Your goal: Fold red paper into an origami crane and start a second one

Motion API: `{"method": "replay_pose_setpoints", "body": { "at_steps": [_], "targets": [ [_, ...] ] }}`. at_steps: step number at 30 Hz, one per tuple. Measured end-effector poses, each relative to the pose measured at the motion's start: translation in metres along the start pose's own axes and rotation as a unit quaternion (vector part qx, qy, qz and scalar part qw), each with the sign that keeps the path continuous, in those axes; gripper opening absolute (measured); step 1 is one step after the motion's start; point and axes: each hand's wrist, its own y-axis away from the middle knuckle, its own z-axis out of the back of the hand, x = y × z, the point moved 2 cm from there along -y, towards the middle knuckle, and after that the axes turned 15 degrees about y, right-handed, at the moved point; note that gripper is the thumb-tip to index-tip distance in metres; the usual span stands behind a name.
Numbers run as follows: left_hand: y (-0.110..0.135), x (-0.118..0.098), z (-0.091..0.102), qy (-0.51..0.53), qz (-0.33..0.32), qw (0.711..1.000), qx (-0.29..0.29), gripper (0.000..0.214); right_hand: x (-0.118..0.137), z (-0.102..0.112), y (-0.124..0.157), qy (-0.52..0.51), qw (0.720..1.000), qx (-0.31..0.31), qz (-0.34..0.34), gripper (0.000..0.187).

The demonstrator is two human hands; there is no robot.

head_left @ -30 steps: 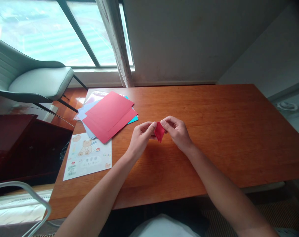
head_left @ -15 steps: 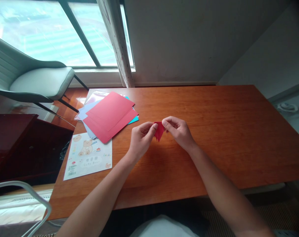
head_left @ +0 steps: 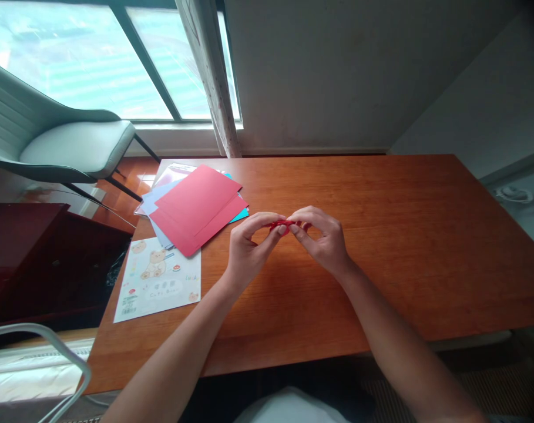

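A small folded red paper (head_left: pixel 286 224) is pinched between both hands above the middle of the table. Its edge faces me, so most of its shape is hidden. My left hand (head_left: pixel 250 242) grips its left end between thumb and fingers. At the right end, my right hand (head_left: pixel 320 237) holds it the same way, thumb underneath and fingers on top. Both hands are closed, with the thumbs close together.
Red paper sheets (head_left: pixel 198 205) lie on a stack with blue and lilac sheets at the table's back left. A bear-printed cover sheet (head_left: pixel 161 282) lies in front of them. The wooden table (head_left: pixel 403 235) stretches right. A chair (head_left: pixel 77 147) stands by the window.
The folded red paper has been tipped, from showing its pointed face to showing its edge. Both thumbs have moved slightly lower and the fingers now lie over the top.
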Motion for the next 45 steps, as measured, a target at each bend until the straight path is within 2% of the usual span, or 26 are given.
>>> {"method": "replay_pose_setpoints", "body": {
  "at_steps": [5, 8, 12, 15, 18, 21, 23, 27, 32, 34, 39, 45],
  "targets": [
    [0.0, -0.004, 0.002, -0.034, -0.044, 0.998, 0.016, 0.006, 0.004, -0.002, 0.001, 0.011, 1.0, 0.005, 0.018, 0.006],
    [0.002, -0.004, 0.002, -0.032, -0.035, 0.999, 0.015, 0.007, 0.006, -0.003, 0.002, 0.027, 0.999, 0.011, 0.013, 0.007],
    [0.003, -0.001, 0.0, -0.013, 0.034, 0.999, -0.004, 0.016, 0.005, -0.006, 0.003, 0.028, 0.999, 0.026, -0.016, 0.009],
    [0.001, 0.004, -0.001, 0.051, 0.122, 0.991, -0.025, 0.022, -0.003, -0.011, 0.004, -0.034, 0.993, 0.03, -0.112, 0.01],
    [-0.003, 0.008, 0.001, 0.164, 0.204, 0.965, -0.031, 0.034, -0.015, -0.016, 0.004, -0.141, 0.963, 0.001, -0.231, 0.016],
    [-0.004, 0.01, 0.002, 0.262, 0.26, 0.929, -0.031, 0.041, -0.022, -0.017, 0.003, -0.228, 0.921, -0.04, -0.314, 0.024],
    [-0.003, 0.011, 0.001, 0.285, 0.263, 0.921, -0.036, 0.038, -0.024, -0.018, 0.003, -0.276, 0.891, -0.053, -0.358, 0.028],
    [-0.001, 0.01, -0.003, 0.273, 0.231, 0.933, -0.047, 0.042, -0.025, -0.019, 0.003, -0.345, 0.839, -0.061, -0.417, 0.034],
    [-0.001, 0.011, -0.003, 0.301, 0.225, 0.926, -0.03, 0.042, -0.028, -0.021, 0.004, -0.395, 0.805, -0.069, -0.437, 0.035],
    [-0.001, 0.013, -0.003, 0.292, 0.225, 0.929, -0.027, 0.043, -0.028, -0.022, 0.005, -0.391, 0.809, -0.066, -0.435, 0.036],
    [0.001, 0.025, -0.002, 0.187, 0.193, 0.962, -0.051, 0.036, -0.021, -0.025, 0.006, -0.338, 0.857, -0.042, -0.388, 0.029],
    [0.001, 0.03, 0.0, 0.131, 0.181, 0.971, -0.086, 0.028, -0.02, -0.033, 0.009, -0.257, 0.903, -0.007, -0.344, 0.031]
  ]
}}
